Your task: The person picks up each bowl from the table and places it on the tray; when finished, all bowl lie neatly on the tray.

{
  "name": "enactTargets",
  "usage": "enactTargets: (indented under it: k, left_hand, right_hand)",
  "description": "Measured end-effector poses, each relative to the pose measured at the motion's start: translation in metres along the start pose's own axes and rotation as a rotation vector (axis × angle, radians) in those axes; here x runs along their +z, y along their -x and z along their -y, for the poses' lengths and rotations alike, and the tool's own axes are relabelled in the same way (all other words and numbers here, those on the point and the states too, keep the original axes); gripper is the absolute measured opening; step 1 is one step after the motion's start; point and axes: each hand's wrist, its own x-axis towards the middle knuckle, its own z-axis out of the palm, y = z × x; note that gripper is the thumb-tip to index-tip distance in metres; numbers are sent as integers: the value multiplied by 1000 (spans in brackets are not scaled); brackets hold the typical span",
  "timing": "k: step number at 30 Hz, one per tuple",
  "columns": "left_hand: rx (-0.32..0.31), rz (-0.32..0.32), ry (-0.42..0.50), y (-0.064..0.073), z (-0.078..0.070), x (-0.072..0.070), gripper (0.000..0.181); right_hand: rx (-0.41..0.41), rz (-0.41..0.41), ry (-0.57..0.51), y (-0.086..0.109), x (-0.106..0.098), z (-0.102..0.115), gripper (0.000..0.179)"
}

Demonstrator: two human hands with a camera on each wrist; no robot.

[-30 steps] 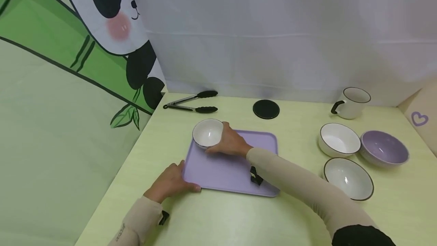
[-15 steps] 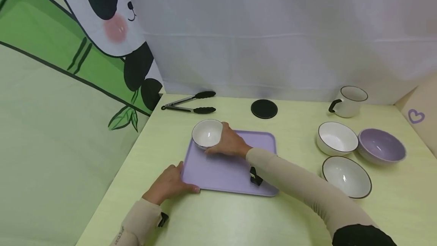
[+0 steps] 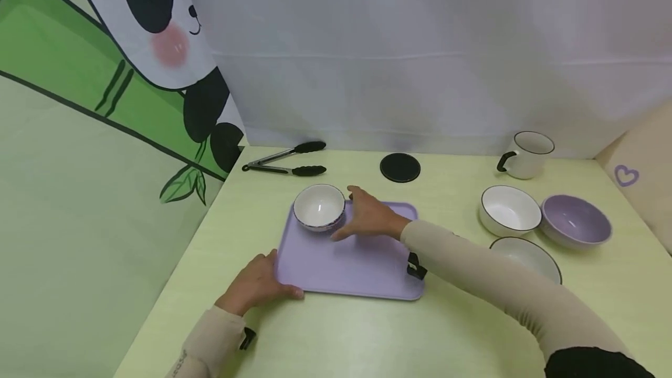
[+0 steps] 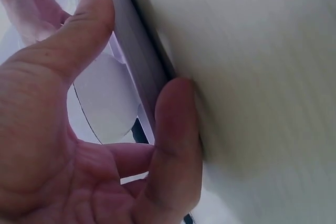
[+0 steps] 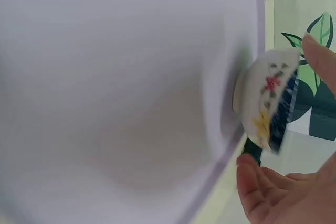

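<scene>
Right hand [image 3: 371, 214] apart from flowered bowl [image 3: 319, 206], left hand [image 3: 259, 282] at corner of purple tray [image 3: 336, 270]

Flowered bowl: upright on the tray, at its far left corner. White inside with a dark rim; right wrist view gives red and yellow flowers on the outer wall and a dark blue band below the lip.

Right hand: over the tray, just right of the bowl. Thumb and fingers apart, facing the bowl; head view shows a narrow gap between.

Left hand: fingers bent, thumb and fingers holding the near left corner of the tray. Thumb lies at the near edge, the others at the left edge. Tray flat on the tabletop [image 3: 346, 337].

Surroundings: tongs [image 3: 310, 171] lie spread beyond the bowl; black disc [image 3: 400, 167] to their right. At far right, a mug [image 3: 532, 159], handle toward the left. Nearer, a white bowl [image 3: 510, 212] just beside a purple bowl [image 3: 576, 221]; in front, a dark-rimmed bowl [image 3: 530, 258], partly hidden by the beige right sleeve [image 3: 488, 273].
</scene>
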Motion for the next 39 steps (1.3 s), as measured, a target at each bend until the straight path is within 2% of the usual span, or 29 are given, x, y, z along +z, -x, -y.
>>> enactTargets:
  k: [8, 15, 18, 23, 28, 34, 39]
  left_hand:
    - [-6, 0, 2, -4, 4, -2, 108]
    - [-2, 3, 3, -5, 5, -4, 109]
    - [-3, 7, 12, -6, 5, -4, 112]
    - [-15, 19, 21, -4, 6, -3, 118]
    - [-18, 21, 24, -1, 6, -4, 118]
    - [-5, 18, 42, 0, 9, -7, 113]
    - [-14, 21, 57, 1, 12, -7, 112]
  right_hand:
    - [-17, -30, 245, 30, -40, -26, 123]
    - [-74, -70, 366, 56, -67, -51, 118]
    - [-66, -79, 392, 67, -76, -61, 118]
    - [-10, -109, 397, 91, -92, -76, 118]
    - [47, -154, 382, 126, -108, -91, 117]
    - [122, -212, 270, 170, -118, -112, 118]
    - [165, -245, 185, 198, -123, -129, 118]
